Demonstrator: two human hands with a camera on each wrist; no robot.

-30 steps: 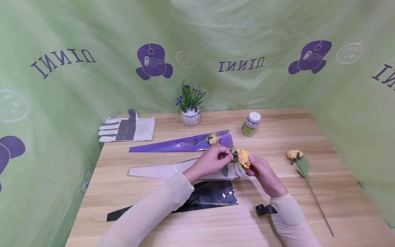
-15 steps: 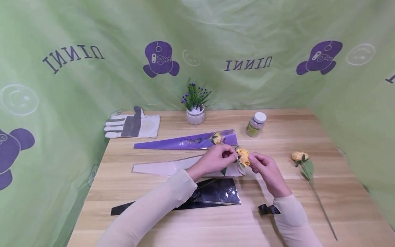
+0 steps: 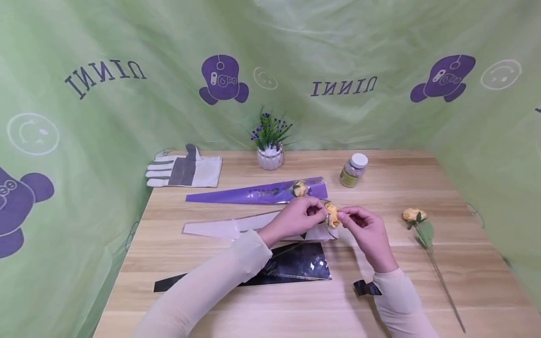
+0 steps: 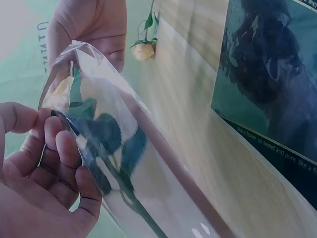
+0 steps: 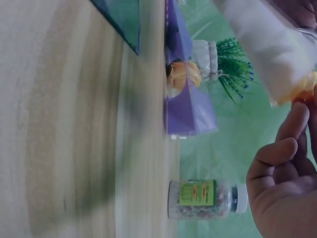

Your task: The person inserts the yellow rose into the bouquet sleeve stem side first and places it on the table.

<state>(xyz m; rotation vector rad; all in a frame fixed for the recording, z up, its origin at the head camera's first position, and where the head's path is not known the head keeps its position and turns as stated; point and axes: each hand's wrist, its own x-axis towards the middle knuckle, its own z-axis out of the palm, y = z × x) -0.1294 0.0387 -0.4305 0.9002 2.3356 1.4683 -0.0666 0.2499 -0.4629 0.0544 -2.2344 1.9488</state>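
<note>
Green fabric (image 3: 169,28) printed with dark purple cartoon figures hangs around a light wood-grain tabletop (image 3: 270,314). On the wood lies a long, tapering purple plastic flower sleeve (image 3: 259,195), with a small yellow rose head (image 3: 299,188) showing near its wide end. Nearer the person than the purple sleeve is a tapering, clear-film sleeve with a pale backing (image 3: 211,228), through which a stem and dark green leaves show. At its mouth, just nearer the person than the purple sleeve's wide end, sits a yellow artificial rose (image 3: 332,216). The left hand (image 3: 300,217) has thumb and forefinger pinched together on the film's edge beside this rose. The right hand (image 3: 367,232) has thumb and forefinger clamped on the rose's outer petals; whether film is caught between them, I cannot tell. Nearest the person, below the purple sleeve, lies a glossy black tapering sleeve (image 3: 300,263). Well to the purple sleeve's right is a long-stemmed yellow artificial rose (image 3: 426,232). Beyond the purple sleeve stand a white pot of blue-flowered greenery (image 3: 270,158) and, farther right, a clear, white-capped jar (image 3: 353,171); beyond its narrow end lies a white-and-grey fabric glove (image 3: 182,171).
</note>
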